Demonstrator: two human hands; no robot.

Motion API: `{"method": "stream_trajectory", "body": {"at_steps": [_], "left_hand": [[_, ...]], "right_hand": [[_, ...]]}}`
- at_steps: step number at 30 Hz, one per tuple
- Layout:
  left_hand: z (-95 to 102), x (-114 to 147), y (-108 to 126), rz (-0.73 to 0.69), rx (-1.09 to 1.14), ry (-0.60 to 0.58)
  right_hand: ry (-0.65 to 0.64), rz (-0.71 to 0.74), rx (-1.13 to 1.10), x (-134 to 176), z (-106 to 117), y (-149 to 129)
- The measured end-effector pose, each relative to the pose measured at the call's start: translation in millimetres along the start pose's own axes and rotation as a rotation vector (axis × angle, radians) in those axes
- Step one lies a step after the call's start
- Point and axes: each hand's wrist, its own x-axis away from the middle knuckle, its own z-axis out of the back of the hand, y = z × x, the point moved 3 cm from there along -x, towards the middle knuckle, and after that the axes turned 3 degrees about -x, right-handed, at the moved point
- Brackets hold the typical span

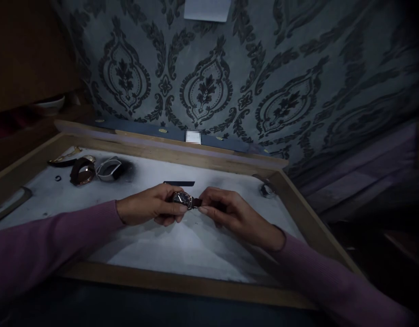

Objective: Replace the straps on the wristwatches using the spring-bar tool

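Note:
A wristwatch (182, 199) with a dark round dial and a rose-gold rim is held above the white surface of a wooden-framed tray. My left hand (158, 204) is closed around its case, thumb along the lower edge. To the right, my right hand (226, 206) pinches the watch's dark brown strap (196, 202) between thumb and fingers; the strap's far part is hidden in that hand. Just behind the watch, a flat dark strip (180, 183) lies on the white surface.
Several watches lie at the tray's back left, among them a brown-strapped watch (82, 172) and a light-strapped watch (109, 169). Another watch (266, 190) is at the back right corner. A curved grey piece (15, 202) rests at left. The wooden rim (182, 276) runs around everything; patterned wallpaper (205, 86) rises behind.

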Motion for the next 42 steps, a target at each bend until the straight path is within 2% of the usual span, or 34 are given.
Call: {"method": "stream_trajectory", "body": {"at_steps": [7,12,18,21,25,27,30,35,39,42], "left_hand": [[5.5,-3,1,-0.040,0.189,0.189],[1.8,-4,1,-0.083,0.260,0.190],[-0.1,-5,-1,-0.132,0.160,0.193],[1.6,-6,-2,-0.173,0.165,0.182],[3.9,-6,-2,-0.162,0.177,0.162],[3.0,-5,-2,-0.142,0.082,0.133],[1.2,-4,-2,-0.132,-0.138,0.107],[0.3,-3,-4,-0.064,-0.313,0.087],[-1.3,-1,-1,-0.036,-0.362,0.057],[-1.8,-1,0,-0.012,-0.387,0.044]], "right_hand": [[-0.028,-0.037,-0.161,3,-11,0],[-0.028,-0.005,-0.287,2,-21,1],[-0.074,-0.008,-0.302,0,-25,7],[-0.062,-0.017,-0.225,0,-20,4],[0.127,0.106,0.011,1,-5,-8],[0.204,0.175,0.096,0,-1,-12],[0.253,0.214,0.176,-1,1,-12],[0.287,0.247,0.304,0,0,-7],[0.271,0.326,0.388,1,-2,-8],[0.231,0.335,0.367,1,-5,-7]]}}
